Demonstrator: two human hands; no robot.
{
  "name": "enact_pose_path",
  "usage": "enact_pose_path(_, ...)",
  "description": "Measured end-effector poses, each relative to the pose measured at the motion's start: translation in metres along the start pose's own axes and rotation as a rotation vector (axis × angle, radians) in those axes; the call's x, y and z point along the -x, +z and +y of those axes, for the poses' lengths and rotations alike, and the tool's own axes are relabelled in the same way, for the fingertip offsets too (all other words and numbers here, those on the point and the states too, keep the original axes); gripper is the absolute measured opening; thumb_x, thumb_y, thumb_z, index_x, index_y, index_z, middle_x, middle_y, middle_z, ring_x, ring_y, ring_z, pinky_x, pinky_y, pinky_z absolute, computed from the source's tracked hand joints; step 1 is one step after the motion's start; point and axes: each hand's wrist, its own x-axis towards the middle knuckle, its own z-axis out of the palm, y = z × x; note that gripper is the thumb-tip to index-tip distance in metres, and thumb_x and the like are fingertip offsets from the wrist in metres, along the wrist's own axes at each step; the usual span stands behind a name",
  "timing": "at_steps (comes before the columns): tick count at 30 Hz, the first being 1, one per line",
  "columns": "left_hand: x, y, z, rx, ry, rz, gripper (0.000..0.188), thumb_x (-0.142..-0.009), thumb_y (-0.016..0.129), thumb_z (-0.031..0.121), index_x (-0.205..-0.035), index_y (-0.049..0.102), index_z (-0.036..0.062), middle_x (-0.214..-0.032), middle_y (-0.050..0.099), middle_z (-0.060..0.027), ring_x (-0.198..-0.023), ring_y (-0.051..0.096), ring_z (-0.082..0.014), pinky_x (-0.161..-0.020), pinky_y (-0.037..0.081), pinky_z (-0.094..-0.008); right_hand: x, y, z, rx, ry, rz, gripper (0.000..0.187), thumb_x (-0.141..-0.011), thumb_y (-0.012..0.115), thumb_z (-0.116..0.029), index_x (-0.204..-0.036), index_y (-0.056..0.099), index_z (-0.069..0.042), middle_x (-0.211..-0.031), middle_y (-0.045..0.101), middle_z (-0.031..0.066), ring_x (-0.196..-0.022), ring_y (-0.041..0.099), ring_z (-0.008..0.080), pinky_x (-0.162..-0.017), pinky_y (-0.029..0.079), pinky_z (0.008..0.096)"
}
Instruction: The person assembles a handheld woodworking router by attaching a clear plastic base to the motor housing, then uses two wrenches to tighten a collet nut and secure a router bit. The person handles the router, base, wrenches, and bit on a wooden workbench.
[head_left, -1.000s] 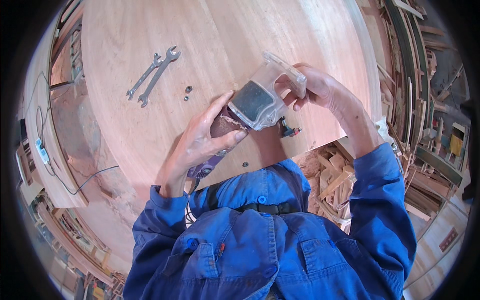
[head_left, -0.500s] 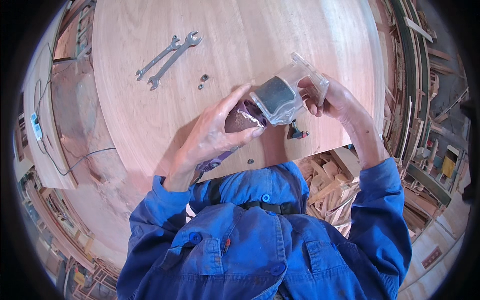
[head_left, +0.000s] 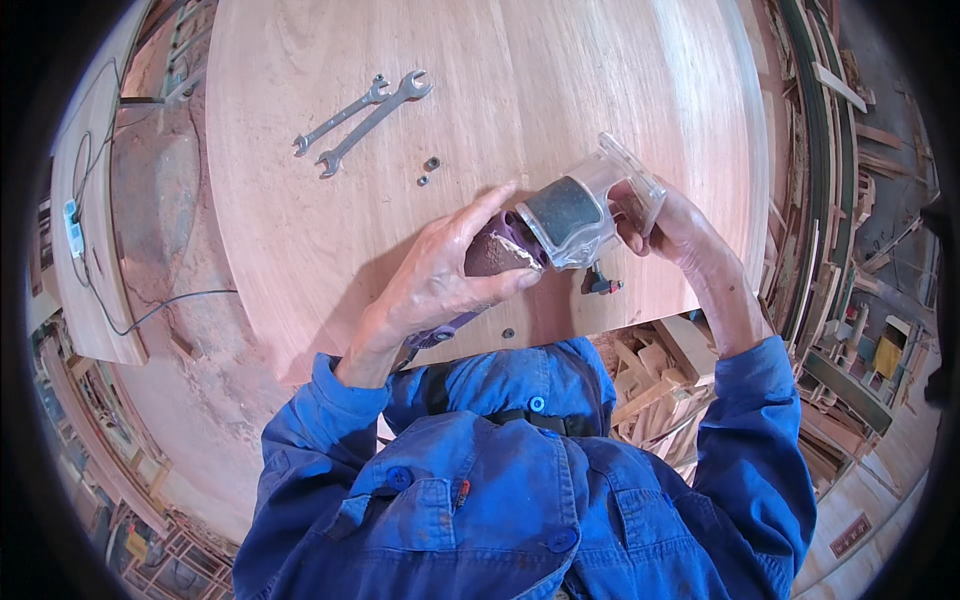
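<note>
In the middle of the view my left hand [head_left: 430,265] wraps round the purple, dust-caked motor body [head_left: 495,255] of a trim router. My right hand [head_left: 665,225] grips a clear plastic router base [head_left: 607,185], its fingers inside the open end. The base surrounds the router's dark cylindrical part [head_left: 563,210], and the two pieces meet between my hands, tilted above the board. On the wood just below the base lies a small black piece with a red part [head_left: 602,283], its shape partly hard to make out.
Two open-ended wrenches, a smaller one [head_left: 340,116] and a larger one [head_left: 375,124], lie on the wooden board [head_left: 480,80]. Nearby are a collet nut [head_left: 432,162] and a smaller ring [head_left: 422,181]; another nut [head_left: 508,333] is near the front edge. Wood offcuts [head_left: 650,375] are piled below.
The view has shifted slightly, so the board and wrenches appear farther right and lower. Both hands keep their holds, and the clear base stays around the dark cylinder with little visible change.
</note>
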Motion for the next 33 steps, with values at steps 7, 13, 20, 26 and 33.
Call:
enact_pose_path(7, 0.0, 0.005, 0.008, -0.092, -0.071, -0.012, 0.09, -0.079, 0.082, 0.039, -0.142, 0.04, -0.0116, -0.125, 0.06, -0.0294, -0.116, 0.062, -0.0387, -0.101, 0.047, -0.0418, 0.0, 0.007, -0.004, 0.128, 0.014, 0.021, 0.03, -0.099, 0.053, -0.017, -0.11, 0.061, 0.01, -0.078, 0.07, 0.0226, -0.036, 0.055, 0.0139, -0.03, 0.037, 0.0242)
enact_pose_path(13, -0.009, 0.001, 0.004, 0.1, -0.121, -0.104, 0.083, -0.081, 0.083, 0.028, -0.146, 0.041, -0.004, -0.121, 0.064, -0.0167, -0.113, 0.062, -0.0221, -0.098, 0.049, -0.0349, -0.011, -0.002, -0.014, 0.181, 0.026, -0.06, 0.027, -0.098, 0.057, -0.02, -0.103, 0.064, 0.006, -0.074, 0.07, 0.0181, -0.035, 0.052, 0.0109, -0.03, 0.033, 0.0224)
enact_pose_path(20, -0.007, -0.027, 0.042, 0.015, -0.186, -0.184, 0.072, -0.084, 0.08, 0.03, -0.143, 0.045, 0.0068, -0.121, 0.063, -0.015, -0.112, 0.063, -0.0265, -0.094, 0.052, -0.0376, -0.004, 0.011, -0.016, 0.176, -0.103, -0.032, 0.026, -0.101, 0.055, -0.027, -0.093, 0.065, -0.005, -0.07, 0.065, 0.0062, -0.049, 0.06, 0.013, -0.039, 0.048, 0.0258)
enact_pose_path(26, -0.001, 0.017, 0.011, 0.164, -0.054, -0.179, 0.072, -0.079, 0.08, 0.027, -0.135, 0.045, 0.0006, -0.11, 0.061, -0.0193, -0.105, 0.061, -0.0342, -0.091, 0.049, -0.043, 0.002, -0.032, 0.034, -0.117, -0.278, -0.143, 0.054, -0.098, 0.057, -0.023, -0.147, 0.044, -0.004, -0.132, 0.062, 0.0146, -0.114, 0.065, 0.0314, -0.084, 0.06, 0.0504)
enact_pose_path(33, 0.002, 0.027, 0.006, 0.184, 0.046, -0.014, 0.071, -0.077, 0.08, 0.03, -0.131, 0.046, -0.0017, -0.111, 0.062, -0.0231, -0.103, 0.061, -0.0386, -0.09, 0.048, -0.0454, 0.03, -0.04, 0.01, 0.033, -0.516, -0.02, 0.033, -0.097, 0.06, -0.02, -0.123, 0.06, 0.0, -0.116, 0.066, 0.0144, -0.102, 0.067, 0.0234, -0.08, 0.058, 0.0403)
